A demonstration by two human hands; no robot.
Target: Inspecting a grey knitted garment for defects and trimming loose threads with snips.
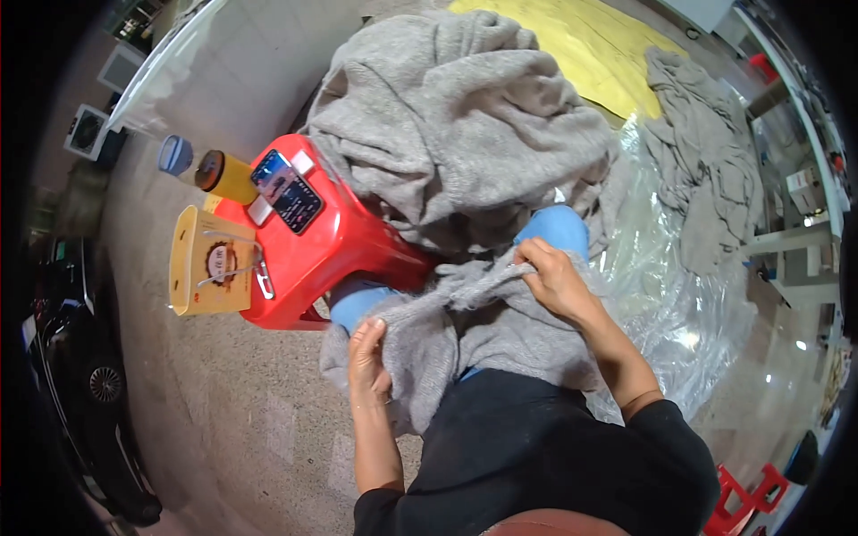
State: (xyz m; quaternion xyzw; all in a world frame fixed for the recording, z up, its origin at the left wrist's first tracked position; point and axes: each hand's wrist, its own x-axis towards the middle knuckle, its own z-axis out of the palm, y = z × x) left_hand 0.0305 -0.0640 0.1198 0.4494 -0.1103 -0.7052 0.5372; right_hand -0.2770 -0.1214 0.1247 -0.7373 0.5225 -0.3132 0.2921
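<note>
A grey fuzzy knit piece point(416, 344) lies across my lap and over my knees. At its left edge, my left hand point(368, 357) is closed on the knit, thumb up. My right hand point(552, 279) pinches the knit's upper edge near my right knee. Between the two hands that edge runs bunched and slightly stretched. Just beyond my knees rises a large heap of grey knit fabric point(465, 116), folded and crumpled.
A red plastic stool point(344, 237) at my left holds a phone point(288, 192), a yellow-brown jar point(225, 177) and small white items. A yellow paper bag point(210, 263) hangs by it. Clear plastic sheeting point(661, 330), more grey fabric point(706, 170) and a yellow sheet point(581, 45) lie rightward.
</note>
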